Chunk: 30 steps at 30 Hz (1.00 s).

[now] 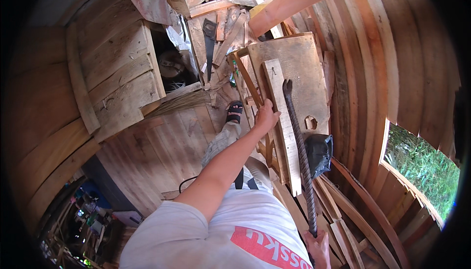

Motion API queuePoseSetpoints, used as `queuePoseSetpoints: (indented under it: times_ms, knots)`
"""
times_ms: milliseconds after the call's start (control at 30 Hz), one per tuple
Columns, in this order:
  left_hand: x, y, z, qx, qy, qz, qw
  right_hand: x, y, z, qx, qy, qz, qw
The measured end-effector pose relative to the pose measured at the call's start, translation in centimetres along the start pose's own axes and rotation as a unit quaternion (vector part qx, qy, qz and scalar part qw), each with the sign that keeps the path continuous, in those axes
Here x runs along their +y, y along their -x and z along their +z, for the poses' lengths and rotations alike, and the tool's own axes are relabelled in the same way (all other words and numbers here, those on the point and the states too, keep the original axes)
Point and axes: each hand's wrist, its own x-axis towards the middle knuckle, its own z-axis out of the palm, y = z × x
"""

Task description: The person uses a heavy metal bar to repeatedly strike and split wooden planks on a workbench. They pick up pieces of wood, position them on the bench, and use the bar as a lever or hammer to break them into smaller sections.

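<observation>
My left hand (266,118) reaches forward with its fingers closed over the edge of a pale wooden plank (275,85). A nail stands near the plank's far end. In my right hand (319,247), at the lower right, is the near end of a long crowbar (300,148) with a twisted dark shaft. Its forked claw points away from me and lies over the right side of the plank. Beneath both is a weathered wooden tabletop (304,75) with a ragged hole. A black plastic bag (319,155) sits right of the crowbar.
A handsaw (209,48) lies ahead among scrap wood. To the left stands a plank-built box (117,72) with a dark opening. Loose boards (343,229) lean at the lower right, below a curved plank wall (363,63) with a window opening. My sandalled foot (234,112) stands on the floor.
</observation>
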Motion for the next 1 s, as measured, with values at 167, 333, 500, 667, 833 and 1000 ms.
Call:
queuePoseSetpoints:
  times_ms: [167,333,500,667,833,1000]
  knots:
    - [-1.6,-1.2,-0.3,-0.02,0.003,0.003,1.0,-4.7,-0.4,-3.6,-0.05,-0.006,0.064,0.997]
    - [-1.9,-1.3,-0.2,-0.017,0.011,0.009,1.0,-8.5,-0.7,-6.1,-0.072,0.01,0.056,0.996]
    - [-1.6,-1.0,-0.7,-0.014,0.025,0.002,1.0,-10.6,-0.4,-8.2,-0.072,0.007,0.081,0.994]
    - [-1.9,-1.0,-0.5,-0.004,0.025,0.0,1.0,-11.5,-0.2,-9.7,-0.09,0.008,0.063,0.994]
    - [-2.4,-1.1,-0.3,-0.003,0.028,0.01,1.0,-12.9,0.7,-11.1,-0.111,0.009,0.069,0.991]
    - [-1.5,-1.0,-1.1,-0.021,0.033,-0.002,0.999,-14.2,0.6,-12.3,-0.064,0.107,0.035,0.992]
